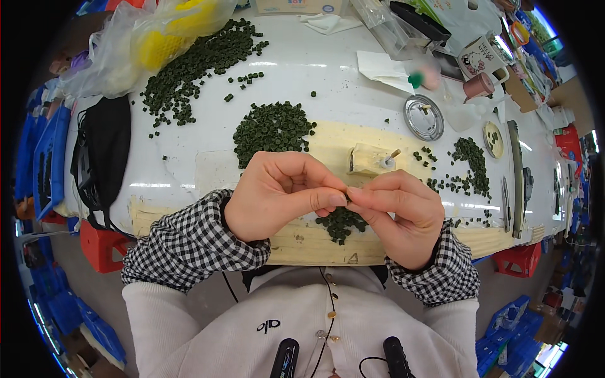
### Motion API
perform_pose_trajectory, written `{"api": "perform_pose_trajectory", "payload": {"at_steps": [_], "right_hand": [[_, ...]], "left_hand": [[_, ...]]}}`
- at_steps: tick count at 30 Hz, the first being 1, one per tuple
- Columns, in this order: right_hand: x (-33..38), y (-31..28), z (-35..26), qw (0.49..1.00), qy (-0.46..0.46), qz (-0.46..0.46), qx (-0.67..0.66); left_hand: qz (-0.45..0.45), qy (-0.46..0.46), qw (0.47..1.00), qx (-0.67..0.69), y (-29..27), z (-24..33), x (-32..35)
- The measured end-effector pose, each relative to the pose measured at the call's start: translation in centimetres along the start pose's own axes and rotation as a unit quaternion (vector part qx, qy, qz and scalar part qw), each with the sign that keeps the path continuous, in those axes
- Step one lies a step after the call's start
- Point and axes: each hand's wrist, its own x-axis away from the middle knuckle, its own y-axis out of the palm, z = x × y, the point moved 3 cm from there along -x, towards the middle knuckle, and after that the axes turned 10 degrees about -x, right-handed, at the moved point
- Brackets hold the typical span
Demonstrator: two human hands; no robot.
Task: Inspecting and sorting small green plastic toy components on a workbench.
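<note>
My left hand (pixel 277 195) and my right hand (pixel 403 211) meet fingertip to fingertip over the table's near edge. Both are pinched closed around a tiny dark piece (pixel 348 197), mostly hidden by the fingers. It looks like one of the small dark green parts. A small heap of these green parts (pixel 341 227) lies just below my fingertips. Beyond my left hand is a larger round pile of green parts (pixel 271 131). A taped block with a short upright peg (pixel 372 160) stands just beyond my right hand.
More green parts spread at the far left (pixel 195 69) and right (pixel 471 165). A round metal lid (pixel 423 118), white tissue (pixel 384 70) and pink cup (pixel 479 86) sit back right. A black cloth item with cords (pixel 104 151) lies left; plastic bags (pixel 120 57) stand behind it.
</note>
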Motion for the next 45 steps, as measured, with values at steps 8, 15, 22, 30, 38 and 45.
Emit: {"api": "perform_pose_trajectory", "payload": {"at_steps": [8, 15, 22, 30, 38, 45], "right_hand": [[0.1, 0.1, 0.9, 0.995, 0.038, 0.043, -0.087], [0.1, 0.3, 0.7, 0.998, 0.005, 0.041, -0.052], [0.0, 0.6, 0.6, 0.998, 0.004, 0.028, -0.047], [0.1, 0.8, 0.9, 0.998, 0.017, 0.017, -0.061], [0.0, 0.9, 0.9, 0.997, 0.026, 0.023, -0.071], [-0.1, 0.9, 0.9, 0.998, 0.026, 0.011, -0.063]], "left_hand": [[0.014, 0.041, 0.999, 0.007, 0.4, 0.1, 0.6], [0.052, 0.095, 0.989, -0.096, -0.2, 0.2, 0.5], [0.078, 0.169, 0.959, -0.215, -0.3, 1.3, 0.7], [0.114, 0.246, 0.905, -0.327, -0.6, 1.5, 0.6], [0.114, 0.227, 0.910, -0.327, -0.5, 1.7, 0.6], [0.124, 0.251, 0.897, -0.342, -0.5, 1.4, 0.6]]}}
